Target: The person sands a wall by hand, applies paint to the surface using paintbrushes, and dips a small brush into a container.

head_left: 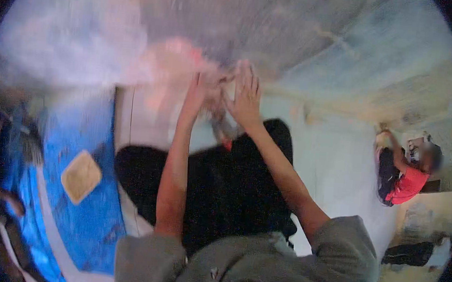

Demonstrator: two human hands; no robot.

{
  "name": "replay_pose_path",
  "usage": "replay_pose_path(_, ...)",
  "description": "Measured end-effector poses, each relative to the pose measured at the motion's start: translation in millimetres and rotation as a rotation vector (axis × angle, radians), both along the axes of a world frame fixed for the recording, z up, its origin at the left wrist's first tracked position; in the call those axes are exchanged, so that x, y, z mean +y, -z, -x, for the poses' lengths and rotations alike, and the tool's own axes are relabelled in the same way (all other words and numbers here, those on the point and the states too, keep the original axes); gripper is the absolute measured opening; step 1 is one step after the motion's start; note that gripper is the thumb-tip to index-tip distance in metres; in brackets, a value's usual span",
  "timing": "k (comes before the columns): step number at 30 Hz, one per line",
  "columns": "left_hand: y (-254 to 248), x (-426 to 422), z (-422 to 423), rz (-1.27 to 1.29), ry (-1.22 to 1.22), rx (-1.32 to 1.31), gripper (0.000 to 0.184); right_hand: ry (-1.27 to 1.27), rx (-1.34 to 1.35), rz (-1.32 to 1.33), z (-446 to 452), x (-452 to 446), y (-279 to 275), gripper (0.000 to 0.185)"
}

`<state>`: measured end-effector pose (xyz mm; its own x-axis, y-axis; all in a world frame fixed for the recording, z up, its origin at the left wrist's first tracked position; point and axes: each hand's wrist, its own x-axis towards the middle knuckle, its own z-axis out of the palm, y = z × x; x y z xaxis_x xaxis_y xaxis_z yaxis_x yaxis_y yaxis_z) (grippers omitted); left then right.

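Note:
My right hand (246, 101) reaches forward with its fingers stretched out and apart, beside a blurred brownish thing (218, 94) between my hands. I cannot make out what that thing is or whether the hand touches it. To its left is my left hand (195, 95), seen edge-on, its fingers smeared by motion. A blurred pinkish patch (165, 63) lies just beyond and left of that hand; its kind does not show. Below my hands are my dark-trousered legs (211, 188), bent on the floor.
On the left a tan squarish piece (81, 177) lies on a blue sheet (86, 231). A mottled grey surface (279, 27) spans the far side. At the right, a person in a red top (411, 187) sits on the pale floor (336, 167), near a dark cloth (408, 253).

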<state>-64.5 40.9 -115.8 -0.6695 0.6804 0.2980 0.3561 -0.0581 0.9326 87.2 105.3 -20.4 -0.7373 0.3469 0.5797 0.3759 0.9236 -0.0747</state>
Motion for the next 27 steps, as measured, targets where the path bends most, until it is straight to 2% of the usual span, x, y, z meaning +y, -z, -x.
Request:
replay_pose_path(1, -19, -8, -11, 0.035, -0.065, -0.313, 0.05, 0.029, -0.018, 0.082, -15, -8, 30, 0.077)
replay_pose_path(2, -42, -20, -19, 0.07, -0.085, -0.331, 0.05, 0.054, -0.019, 0.142, -23, -10, 47, 0.075)
replay_pose_path(3, -69, -28, -22, 0.277, -0.106, -0.2, 0.048, 0.042, -0.031, 0.173, -29, -7, 54, 0.075)
replay_pose_path(4, -78, -34, -24, 0.476, -0.119, -0.066, 0.046, 0.076, -0.317, 0.332, -34, -2, 54, 0.07)
replay_pose_path(5, -73, -37, -27, 0.492, -0.123, -0.072, 0.046, 0.112, -0.604, 0.478, -38, 2, 54, 0.067)
replay_pose_path(7, -70, -36, -31, 0.638, -0.157, 0.199, 0.044, 0.106, -0.695, 0.473, -39, 0, 45, 0.068)
replay_pose_path(8, -69, -36, -31, 0.634, -0.159, 0.211, 0.044, 0.099, -0.776, 0.449, -34, 0, 39, 0.069)
replay_pose_path(9, -66, -40, -33, 0.73, -0.104, 0.256, 0.044, 0.083, -0.75, 0.392, -37, 2, 68, 0.067)
replay_pose_path(10, -62, -42, -31, 0.827, -0.054, 0.299, 0.044, 0.077, -0.736, 0.385, -36, -4, 68, 0.067)
replay_pose_path(15, -46, -45, -25, 0.995, 0.007, 0.367, 0.039, -0.034, -0.802, 0.542, -29, -11, 80, 0.057)
replay_pose_path(17, -47, -49, -19, 1.081, 0.003, 0.37, 0.037, -0.021, -0.715, 0.631, -28, -7, 72, 0.053)
replay_pose_path(18, -48, -53, -14, 1.098, -0.021, 0.356, 0.038, -0.013, -0.635, 0.715, -27, -5, 68, 0.048)
replay_pose_path(19, -49, -58, -8, 1.115, -0.051, 0.337, 0.038, -0.027, -0.634, 0.707, -29, -5, 60, 0.048)
replay_pose_path(20, -55, -63, -3, 1.115, -0.071, 0.33, 0.038, -0.035, -0.52, 0.722, -34, -8, 51, 0.044)
replay_pose_path(21, -60, -69, 3, 1.139, -0.212, 0.316, 0.039, -0.044, -0.411, 0.737, -37, -13, 44, 0.04)
replay_pose_path(22, -65, -76, 7, 1.159, -0.352, 0.299, 0.04, -0.06, -0.418, 0.729, -35, -20, 35, 0.04)
replay_pose_path(23, -69, -84, 13, 1.158, -0.366, 0.288, 0.04, -0.036, -0.431, 0.706, -30, -28, 27, 0.039)
replay_pose_path(25, -73, -99, 23, 1.143, -0.557, 0.282, 0.041, -0.019, -0.442, 0.683, -14, -41, 27, 0.038)
replay_pose_path(27, -63, -104, 32, 1.158, -0.616, 0.302, 0.042, -0.014, -0.479, 0.56, 11, -57, 35, 0.043)
